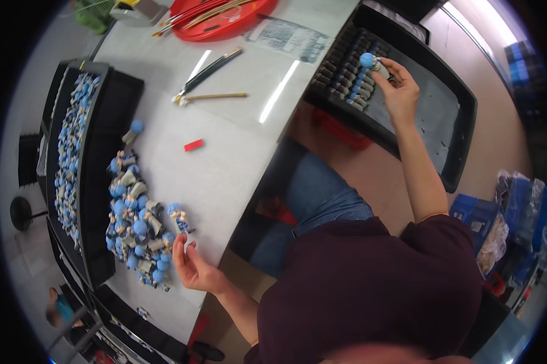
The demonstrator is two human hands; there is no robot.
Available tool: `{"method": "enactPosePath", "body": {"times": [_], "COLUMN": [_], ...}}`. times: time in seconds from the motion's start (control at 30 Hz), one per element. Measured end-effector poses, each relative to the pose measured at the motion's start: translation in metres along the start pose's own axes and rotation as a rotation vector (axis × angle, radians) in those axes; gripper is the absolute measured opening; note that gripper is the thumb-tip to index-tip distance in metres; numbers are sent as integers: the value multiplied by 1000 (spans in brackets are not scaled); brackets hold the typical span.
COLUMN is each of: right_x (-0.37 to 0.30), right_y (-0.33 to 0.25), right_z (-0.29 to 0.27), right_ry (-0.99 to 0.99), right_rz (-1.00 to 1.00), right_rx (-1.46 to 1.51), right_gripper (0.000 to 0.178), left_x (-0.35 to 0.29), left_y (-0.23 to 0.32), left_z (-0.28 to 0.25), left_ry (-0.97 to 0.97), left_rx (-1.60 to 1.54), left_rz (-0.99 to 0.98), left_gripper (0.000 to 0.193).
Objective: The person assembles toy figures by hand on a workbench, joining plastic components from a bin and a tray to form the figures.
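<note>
the person's dark maroon shirt point(370, 285) is filling the foreground, and blue jeans point(325, 188) are showing just beyond it. the right hand point(401, 91) is reaching out over a black tray point(440, 115). its grip is pinching a blue-headed figurine point(368, 60) between thumb and fingers, and i am seeing its head pointing left. beneath, the tray is carrying rows of small figures point(337, 73), with its grey lining showing beside them.

the left hand point(197, 273) is hovering low by the near edge of the pale surface point(243, 139). its grip is standing part-way open, with a gap between thumb and forefinger. a second figurine point(177, 218) is sitting just beyond the fingertips; whether they are touching, i cannot tell.

left of that hand, a heaped pile point(134, 224) of similar figurines is lying beside a long black bin point(119, 97), which is holding many more blue and pale pieces point(73, 158). farther along, a red block point(193, 145), a wooden stick point(219, 95) and a dark pen-like tool point(210, 73) are resting well apart from the pile. a red dish point(243, 18) is holding brushes at the far end.
</note>
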State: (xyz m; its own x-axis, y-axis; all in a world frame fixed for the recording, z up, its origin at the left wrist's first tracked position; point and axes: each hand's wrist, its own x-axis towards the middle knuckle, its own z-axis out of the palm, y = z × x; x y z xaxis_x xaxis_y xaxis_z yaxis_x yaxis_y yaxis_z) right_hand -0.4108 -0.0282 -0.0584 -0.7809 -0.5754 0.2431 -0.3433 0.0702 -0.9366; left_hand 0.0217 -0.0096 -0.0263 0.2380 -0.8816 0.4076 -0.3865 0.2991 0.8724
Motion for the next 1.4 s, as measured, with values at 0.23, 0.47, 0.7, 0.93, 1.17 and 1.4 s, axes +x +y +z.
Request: {"method": "enactPosePath", "body": {"times": [0.23, 0.47, 0.7, 0.93, 1.17, 1.4], "right_x": [18, 8, 8, 13, 14, 12], "right_y": [150, 185, 195, 206, 211, 76], "right_z": [-69, -61, -53, -50, -44, -17], "right_ry": [-294, -676, -745, -807, -968, -602], "right_rz": [293, 437, 390, 397, 121, -128], "right_rx": [-725, -801, -793, -641, -785, -508], "right_gripper": [37, 42, 46, 38, 31, 27], "left_x": [-5, -3, -4, -5, -5, 0], "left_y": [-8, -12, -11, -7, -11, -9], "left_z": [4, 1, 6, 12, 4, 0], "left_ry": [111, 121, 109, 130, 119, 230], "left_rx": [185, 231, 255, 259, 223, 188], "left_rz": [109, 204, 198, 176, 177, 199], "left_gripper": [21, 23, 20, 21, 20, 20]}}
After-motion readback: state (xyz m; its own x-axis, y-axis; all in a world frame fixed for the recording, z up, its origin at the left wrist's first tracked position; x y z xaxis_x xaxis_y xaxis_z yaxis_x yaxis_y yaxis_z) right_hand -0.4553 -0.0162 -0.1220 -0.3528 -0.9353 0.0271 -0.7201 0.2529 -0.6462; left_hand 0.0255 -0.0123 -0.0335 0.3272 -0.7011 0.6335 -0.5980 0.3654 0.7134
